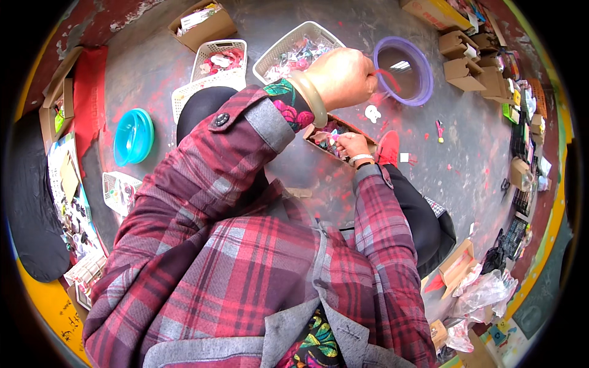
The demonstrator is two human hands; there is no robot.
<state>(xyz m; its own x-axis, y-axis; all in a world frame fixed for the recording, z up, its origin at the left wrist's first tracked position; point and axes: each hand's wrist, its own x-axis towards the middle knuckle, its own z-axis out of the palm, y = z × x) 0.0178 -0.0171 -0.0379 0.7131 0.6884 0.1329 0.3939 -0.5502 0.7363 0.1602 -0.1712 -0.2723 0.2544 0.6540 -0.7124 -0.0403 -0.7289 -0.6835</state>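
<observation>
My left hand (342, 78), a pale bangle at its wrist, is raised as a closed fist. Out of its far side curves a thin red strip (389, 80), blurred, in front of the purple basin (402, 49). Lower down, my right hand (354, 146) is at the edge of a small open cardboard box (331, 150) beside the red shoe (387, 148). Its fingers are bent together over small pink and multicoloured pieces (331, 136); which piece they grip is hidden. Past my left wrist stands a white basket (270, 61) of small wrapped items.
Another white basket (242, 55) holds red and white pieces. Teal basins (132, 138) stand to the left. On the floor lie a white rabbit-shaped piece (372, 113) and small scissors (439, 130). Cardboard boxes (464, 75) and goods line the right wall; another box (205, 30) stands far left.
</observation>
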